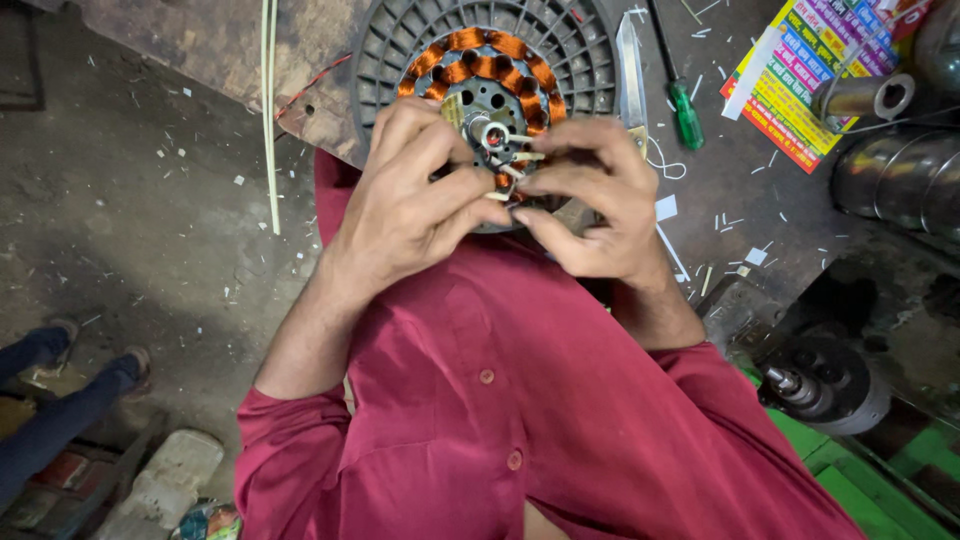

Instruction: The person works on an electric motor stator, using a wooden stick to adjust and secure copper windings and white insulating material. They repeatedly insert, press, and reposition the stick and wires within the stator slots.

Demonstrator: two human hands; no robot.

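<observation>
A round grey motor stator (560,45) with orange copper coils lies on the dark workbench (200,40) in front of me. My left hand (410,200) rests on its near left side, fingers curled over the coils and centre hub. My right hand (590,195) is at the near right side, fingertips pinching thin pale sleeved wires (515,168) by the hub. Both hands meet over these wires. The stator's near part is hidden under my hands. My dark red shirt fills the lower view.
A green-handled screwdriver (685,110) and a flat metal blade (631,70) lie right of the stator. A colourful printed sheet (800,70) and metal cylinders (900,170) sit at the far right. Another person's legs (60,400) stand at the lower left. A green machine (830,390) is lower right.
</observation>
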